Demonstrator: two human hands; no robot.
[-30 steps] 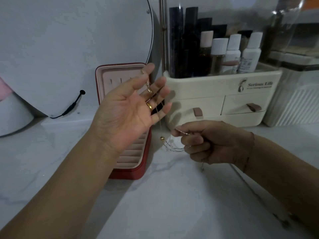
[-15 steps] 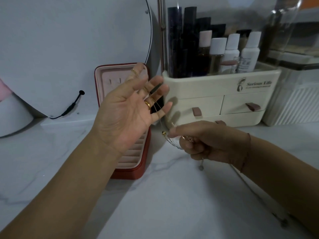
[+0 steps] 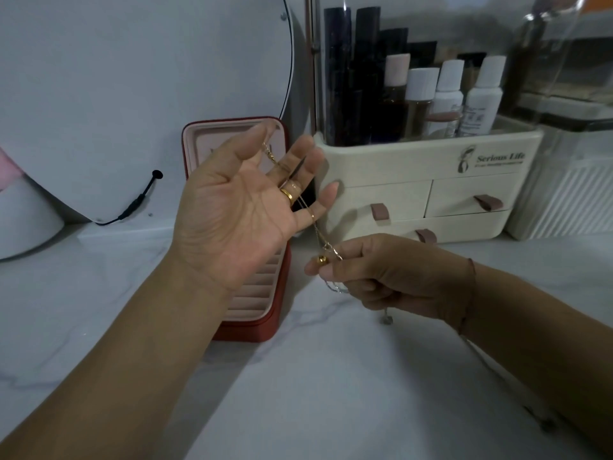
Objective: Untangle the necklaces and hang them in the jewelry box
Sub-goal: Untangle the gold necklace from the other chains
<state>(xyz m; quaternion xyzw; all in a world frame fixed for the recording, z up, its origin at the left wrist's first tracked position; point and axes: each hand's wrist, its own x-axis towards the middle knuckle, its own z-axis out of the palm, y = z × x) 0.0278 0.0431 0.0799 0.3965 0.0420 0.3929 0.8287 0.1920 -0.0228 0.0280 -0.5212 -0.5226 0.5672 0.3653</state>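
Hanging taut between both hands, the gold necklace [image 3: 311, 217] runs from the upper fingers of the left hand [image 3: 245, 207] down toward 5 o'clock to the right hand [image 3: 391, 277]. A gold bead [image 3: 321, 259] sits on the chain at the right thumb tip. A loop of silver chain [image 3: 335, 287] hangs just below that same grip, with a small pendant [image 3: 385, 320] dangling under the hand at 6 o'clock. The right hand has thumb and forefinger pinched on the gold necklace and the other fingers curled under. The left hand is held palm up with fingers straight and spread wide; the chain appears draped across them rather than pinched, though the contact point is too fine to confirm. A gold ring [image 3: 287, 195] is worn on one left finger. The red jewelry box [image 3: 199, 134] stands open directly behind the left hand, lid upright, with its pink ridged base reaching toward 6 o'clock. At 2 o'clock from the hands is a cream drawer organizer [image 3: 431, 154] holding bottles [image 3: 447, 94]. At 10 o'clock a round mirror [image 3: 132, 78] leans with a black cable [image 3: 136, 204] at its lower edge. All of these stand on a white marble counter [image 3: 331, 376].
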